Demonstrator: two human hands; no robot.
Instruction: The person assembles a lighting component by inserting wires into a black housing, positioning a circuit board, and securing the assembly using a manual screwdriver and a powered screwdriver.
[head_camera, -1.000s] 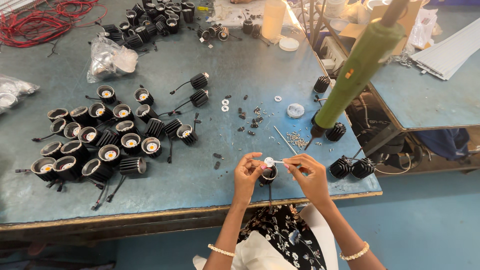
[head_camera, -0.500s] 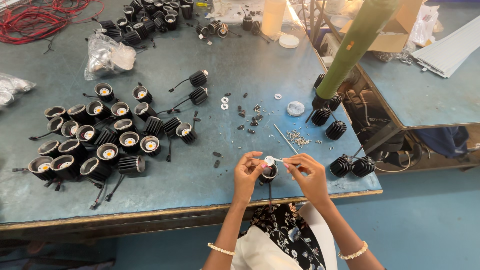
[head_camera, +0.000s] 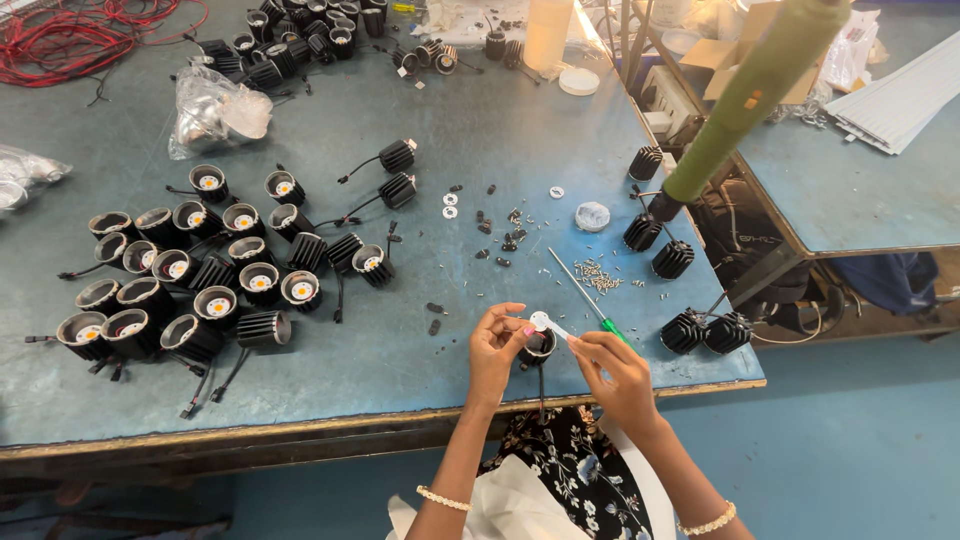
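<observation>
Near the table edge (head_camera: 300, 428), both hands' fingers (head_camera: 520, 330) pinch a black lamp housing (head_camera: 537, 347).

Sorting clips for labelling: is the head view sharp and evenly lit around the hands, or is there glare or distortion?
Head view: sharp around the left hand and right hand; soft, even light with faint shadows; bright glare at the top by the white bottle; wide-angle bending of the table edge.

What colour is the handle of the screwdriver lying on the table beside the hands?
Green: the screwdriver has a green handle and a thin metal shaft, seen in the head view.
</observation>
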